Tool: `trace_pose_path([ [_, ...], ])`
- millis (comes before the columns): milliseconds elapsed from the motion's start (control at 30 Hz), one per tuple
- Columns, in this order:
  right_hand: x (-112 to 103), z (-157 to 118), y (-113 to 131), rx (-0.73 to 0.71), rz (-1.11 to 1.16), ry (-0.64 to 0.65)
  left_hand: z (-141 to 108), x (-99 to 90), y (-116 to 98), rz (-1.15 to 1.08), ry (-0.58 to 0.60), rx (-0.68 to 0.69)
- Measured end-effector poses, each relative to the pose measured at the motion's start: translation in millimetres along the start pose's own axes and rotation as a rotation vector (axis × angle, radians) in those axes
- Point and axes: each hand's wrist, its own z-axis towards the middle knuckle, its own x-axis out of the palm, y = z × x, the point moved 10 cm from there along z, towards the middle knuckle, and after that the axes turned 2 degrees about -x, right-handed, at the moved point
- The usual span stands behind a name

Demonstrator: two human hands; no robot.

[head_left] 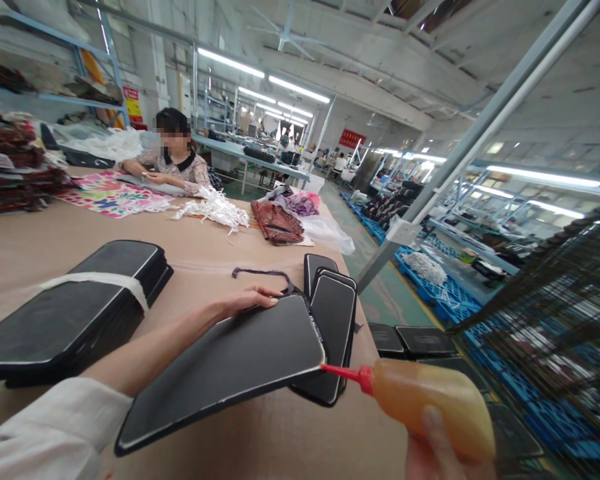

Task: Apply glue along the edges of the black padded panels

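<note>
My left hand (253, 300) grips the far edge of a dark rounded panel (230, 363), its fingers on the upper side. The panel is held tilted above the brown table, with a pale line along its border. In my right hand (437, 443) is a squeeze bottle (430, 400) of amber liquid, wrapped by the fingers at the lower right. Its red nozzle tip is at the panel's right corner. Behind that corner lie more dark panels (334, 307), partly covered by the held one. A dark strip (263, 272) curls beside them.
A stack of dark panels tied with a white band (100, 279) stands at the left on the brown table (205, 247). Across it sits a person (180, 160) by patterned fabric (115, 197) and white scraps (213, 210). A metal post (460, 153) rises at the right.
</note>
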Motion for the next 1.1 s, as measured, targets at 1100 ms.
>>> trace_pose_path([
  [1100, 49.8, 18.6, -8.5, 0.12, 0.198, 0.09, 2.7, -6.8, 22.6, -0.135, -0.072, -0.015],
])
